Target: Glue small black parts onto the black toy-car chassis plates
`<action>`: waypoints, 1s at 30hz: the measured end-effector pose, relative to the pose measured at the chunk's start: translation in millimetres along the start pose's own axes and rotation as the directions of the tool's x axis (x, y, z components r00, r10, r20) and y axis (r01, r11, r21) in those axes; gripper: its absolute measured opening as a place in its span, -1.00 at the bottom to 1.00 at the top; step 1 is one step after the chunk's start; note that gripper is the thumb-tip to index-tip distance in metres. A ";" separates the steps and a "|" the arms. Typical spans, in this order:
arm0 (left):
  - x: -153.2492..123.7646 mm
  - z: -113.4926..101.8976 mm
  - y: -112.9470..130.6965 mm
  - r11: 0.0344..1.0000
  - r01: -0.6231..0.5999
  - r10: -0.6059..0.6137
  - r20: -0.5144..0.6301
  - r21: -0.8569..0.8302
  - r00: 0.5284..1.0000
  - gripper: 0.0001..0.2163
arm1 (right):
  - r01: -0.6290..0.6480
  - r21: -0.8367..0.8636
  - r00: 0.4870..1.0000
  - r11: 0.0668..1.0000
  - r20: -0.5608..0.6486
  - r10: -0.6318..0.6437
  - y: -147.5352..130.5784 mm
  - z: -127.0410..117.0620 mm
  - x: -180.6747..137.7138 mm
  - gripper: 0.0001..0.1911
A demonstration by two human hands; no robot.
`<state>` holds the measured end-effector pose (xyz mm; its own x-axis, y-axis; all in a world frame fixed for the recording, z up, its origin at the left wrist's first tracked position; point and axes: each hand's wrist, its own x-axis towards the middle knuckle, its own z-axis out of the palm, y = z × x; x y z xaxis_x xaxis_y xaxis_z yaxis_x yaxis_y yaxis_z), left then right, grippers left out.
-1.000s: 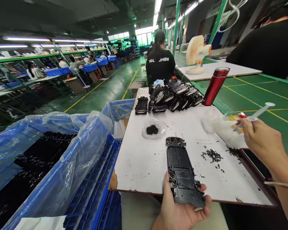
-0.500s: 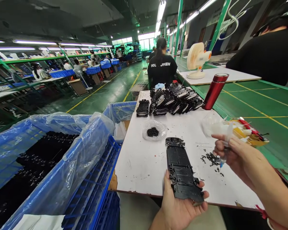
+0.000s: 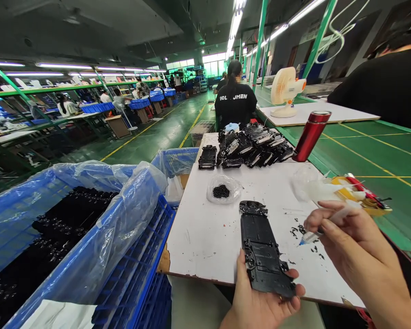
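My left hand [image 3: 265, 306] grips the near end of a black plastic toy-car chassis [image 3: 262, 246], thumb on one side and fingers on the other. The chassis tilts up over the front edge of the white board. In my right hand [image 3: 345, 242] is a translucent glue syringe [image 3: 335, 217] with a blue tip, which points down and left toward the chassis, apart from it. Small black parts [image 3: 297, 227] lie scattered on the board, partly behind my right hand. A clear plastic bag [image 3: 238, 185] holding more small black parts sits beyond the chassis.
Black chassis [image 3: 253, 144] are heaped at the board's far end beside a red thermos [image 3: 311, 136]. A blue crate [image 3: 130, 256], plastic-lined and full of black pieces, stands left. A yellow box [image 3: 376, 208] with tools lies right. A fan [image 3: 284, 91] and co-workers are farther off.
My right hand has turned the syringe so its blue tip now points left toward the chassis. My left hand still holds the chassis. The view has shifted slightly.
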<state>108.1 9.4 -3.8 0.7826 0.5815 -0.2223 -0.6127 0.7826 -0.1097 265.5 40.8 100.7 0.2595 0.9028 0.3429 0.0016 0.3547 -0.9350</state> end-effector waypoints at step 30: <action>-2.7 18.1 -8.2 0.981 -0.033 0.087 -0.285 0.189 0.955 -0.22 | 0.609 -0.071 0.655 0.790 0.606 -0.451 19.7 31.7 -83.6 -0.33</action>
<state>113.0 5.4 15.3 0.6628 0.5597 -0.4974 -0.6061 0.7911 0.0827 213.2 -20.0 56.4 -0.4157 0.5789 0.7015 0.2277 0.8130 -0.5359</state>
